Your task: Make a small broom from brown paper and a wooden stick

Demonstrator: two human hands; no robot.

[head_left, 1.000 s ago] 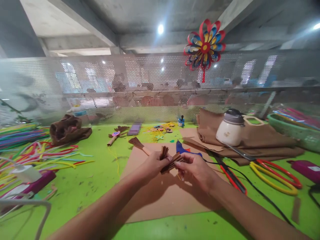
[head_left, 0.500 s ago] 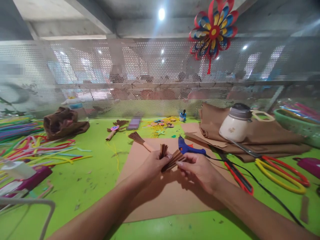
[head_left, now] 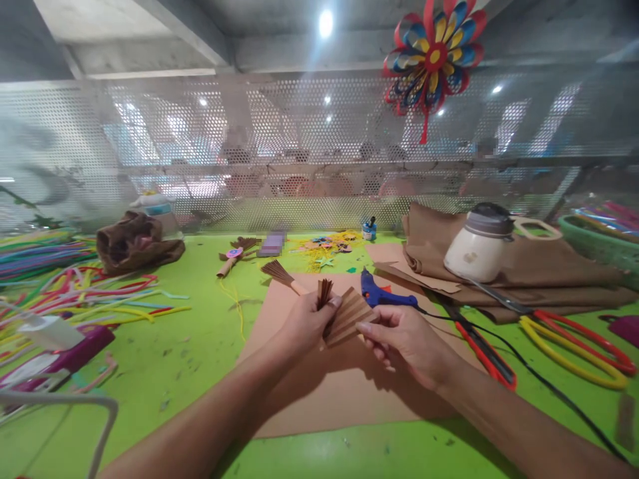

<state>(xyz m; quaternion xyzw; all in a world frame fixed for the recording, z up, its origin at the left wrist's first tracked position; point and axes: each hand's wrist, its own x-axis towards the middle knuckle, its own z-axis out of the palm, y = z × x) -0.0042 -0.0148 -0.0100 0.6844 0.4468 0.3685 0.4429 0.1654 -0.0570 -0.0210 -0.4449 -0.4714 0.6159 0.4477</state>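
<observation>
Both my hands meet above a brown paper sheet (head_left: 319,392) on the green table (head_left: 200,352). My left hand (head_left: 304,324) pinches the near end of a fringed brown paper strip (head_left: 347,314). My right hand (head_left: 399,336) grips the strip's other end, and the strip is spread out flat like a fan between them. A short tuft of fringe sticks up above my left thumb.
A blue glue gun (head_left: 384,295) with a black cord lies just beyond my right hand. Red and yellow scissors (head_left: 564,339), a white jar (head_left: 479,246) and folded brown paper sit to the right. Coloured strips (head_left: 74,293) cover the left. A finished fringe brush (head_left: 282,275) lies behind.
The fringed strip has opened from a narrow bundle into a wider fan between my hands. My view has dropped slightly and shifted left.
</observation>
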